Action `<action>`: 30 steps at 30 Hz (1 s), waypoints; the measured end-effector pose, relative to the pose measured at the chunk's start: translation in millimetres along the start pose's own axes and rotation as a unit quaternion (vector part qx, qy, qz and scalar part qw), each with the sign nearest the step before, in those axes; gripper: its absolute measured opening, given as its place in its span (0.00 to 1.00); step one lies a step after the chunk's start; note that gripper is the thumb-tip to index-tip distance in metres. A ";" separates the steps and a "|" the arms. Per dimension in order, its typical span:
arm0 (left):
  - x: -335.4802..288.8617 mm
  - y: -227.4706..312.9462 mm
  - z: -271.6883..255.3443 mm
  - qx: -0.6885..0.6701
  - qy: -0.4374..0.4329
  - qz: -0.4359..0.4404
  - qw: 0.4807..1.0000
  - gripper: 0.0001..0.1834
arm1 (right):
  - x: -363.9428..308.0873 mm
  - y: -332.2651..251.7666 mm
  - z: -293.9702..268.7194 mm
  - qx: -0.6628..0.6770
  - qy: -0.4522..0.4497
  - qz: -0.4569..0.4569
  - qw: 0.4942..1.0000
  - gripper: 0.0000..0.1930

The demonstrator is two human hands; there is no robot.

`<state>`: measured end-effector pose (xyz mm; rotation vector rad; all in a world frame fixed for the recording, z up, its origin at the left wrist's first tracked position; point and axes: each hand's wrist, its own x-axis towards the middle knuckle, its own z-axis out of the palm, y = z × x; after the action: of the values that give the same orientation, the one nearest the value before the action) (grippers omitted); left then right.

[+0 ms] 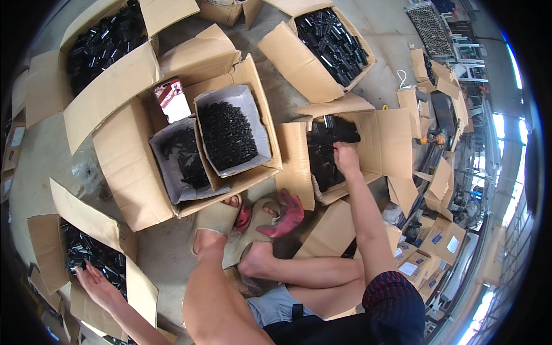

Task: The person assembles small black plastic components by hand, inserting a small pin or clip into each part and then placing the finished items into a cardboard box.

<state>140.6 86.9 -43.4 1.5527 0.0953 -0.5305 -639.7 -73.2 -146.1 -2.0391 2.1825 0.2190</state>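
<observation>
Grey floor [161, 250] lies under open cardboard boxes, with shelving along its right edge. The person's hands are well apart. Toward the floor's near left corner, the left hand [99, 286] reaches into the left box [144, 296], fingers extended at its glossy black parts [95, 250]. The right hand [346, 158] is over the middle of the right box [397, 144], fingers curled beside dark pieces [330, 127]. Whether either hand grips anything cannot be told. Between them, the large box [132, 172] holds two grey trays [260, 133]: the right one heaped with small black bits [230, 132], the left partly filled.
</observation>
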 end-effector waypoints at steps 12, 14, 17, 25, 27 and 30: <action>-140.7 -32.8 135.8 0.178 -0.263 0.204 0.926 0.31 | 4.1 -9.1 -10.0 -0.010 -0.085 0.053 0.995 0.14; -155.7 -38.0 147.7 0.196 -0.348 0.168 0.901 0.28 | -2.0 -23.9 -16.3 -0.001 -0.047 0.108 0.993 0.14; -173.2 -47.0 167.8 0.187 -0.482 0.099 0.850 0.21 | -18.6 -31.4 -29.9 0.049 0.144 0.090 0.984 0.13; -204.8 -65.0 198.0 0.306 -0.730 0.026 0.611 0.40 | -99.4 -271.2 -115.9 0.519 0.033 0.036 0.853 0.11; -205.5 -74.6 197.8 0.314 -0.746 0.001 0.588 0.41 | -109.5 -321.5 -105.2 0.566 -0.004 0.038 0.824 0.12; -184.1 -64.6 190.2 0.227 -0.684 -0.126 0.681 0.41 | -103.8 -363.8 -100.2 0.695 -0.036 0.055 0.716 0.13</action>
<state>-98.2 -43.2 -24.7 1.2152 -1.0670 -1.9323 -270.5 -16.8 -29.1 -0.9296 1.4358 -1.0062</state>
